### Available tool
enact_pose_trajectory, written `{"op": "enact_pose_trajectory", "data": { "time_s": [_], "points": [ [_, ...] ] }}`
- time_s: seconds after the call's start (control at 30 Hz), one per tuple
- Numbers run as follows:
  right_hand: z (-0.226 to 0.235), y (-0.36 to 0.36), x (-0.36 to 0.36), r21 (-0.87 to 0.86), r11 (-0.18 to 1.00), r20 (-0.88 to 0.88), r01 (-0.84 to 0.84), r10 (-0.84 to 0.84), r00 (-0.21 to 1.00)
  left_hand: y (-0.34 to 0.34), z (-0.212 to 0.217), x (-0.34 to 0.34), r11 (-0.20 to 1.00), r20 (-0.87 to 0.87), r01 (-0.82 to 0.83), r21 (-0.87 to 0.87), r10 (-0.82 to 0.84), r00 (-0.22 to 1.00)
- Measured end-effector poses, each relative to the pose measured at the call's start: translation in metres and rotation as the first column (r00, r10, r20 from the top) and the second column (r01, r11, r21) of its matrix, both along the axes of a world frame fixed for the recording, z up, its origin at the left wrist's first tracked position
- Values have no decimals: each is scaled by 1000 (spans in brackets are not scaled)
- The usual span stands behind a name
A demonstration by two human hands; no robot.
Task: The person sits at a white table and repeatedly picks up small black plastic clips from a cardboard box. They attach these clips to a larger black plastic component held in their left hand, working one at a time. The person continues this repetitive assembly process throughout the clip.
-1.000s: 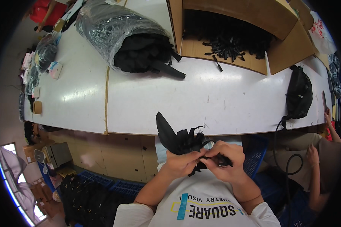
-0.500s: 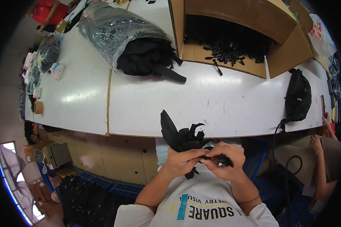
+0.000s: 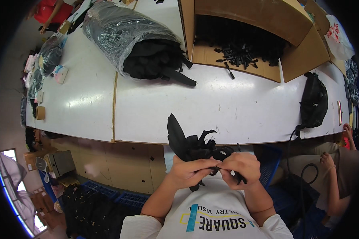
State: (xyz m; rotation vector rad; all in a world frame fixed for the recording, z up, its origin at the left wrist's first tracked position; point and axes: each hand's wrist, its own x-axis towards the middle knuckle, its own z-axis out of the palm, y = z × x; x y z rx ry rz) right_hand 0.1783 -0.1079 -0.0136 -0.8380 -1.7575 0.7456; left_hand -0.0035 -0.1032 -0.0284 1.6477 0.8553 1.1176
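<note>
A bunch of black fabric strips point(image 3: 189, 143) is held in front of my chest, at the table's near edge. My left hand point(image 3: 190, 172) is closed around the strips, which stick out above and below it. Close beside it my right hand point(image 3: 240, 166) is closed, thumb and fingertips pinched on a dark piece that meets the left fingertips. Black ends poke out below the right palm. The exact shape of the piece between the fingertips is hidden by my fingers.
Across the white table point(image 3: 167, 107) lies a clear plastic bag point(image 3: 111, 36) of black strips. An open cardboard box point(image 3: 251, 71) holds small black plastic pieces. A black pouch point(image 3: 314, 101) with a cable lies at right. A co-worker's hand point(image 3: 327, 161) shows at far right.
My hands have shifted slightly, the fingertips still together, and more black strip shows above my right hand. At far right, the co-worker's hands have moved toward the lower right.
</note>
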Motion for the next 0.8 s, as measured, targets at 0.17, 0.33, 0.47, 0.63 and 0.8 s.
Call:
{"op": "enact_pose_trajectory", "data": {
  "time_s": [0.17, 0.33, 0.47, 0.63, 0.8],
  "points": [
    [3, 0, 0, -26, 999, 18, 27, -27, 999, 0, -1, 1, 1000, 30, -1, -10, 1, 1000],
    [8, -6, 2, -98, 995, 45, 22, -17, 999, -3, -2, 2, 1000, 24, 15, -2, -15, 1000],
    [15, -11, 1, -330, 943, -11, 37, -43, 999, -10, -6, 2, 981, 78, 49, -186, -35, 996],
    [13, -9, 0, -296, 955, 23, 37, -31, 999, -12, -4, 6, 982, 68, -6, -187, 19, 998],
    [15, -11, 0, -269, 963, 74, 20, 0, 997, -14, -13, 5, 999, 19, -13, -49, 14, 1000]
  ]
}}
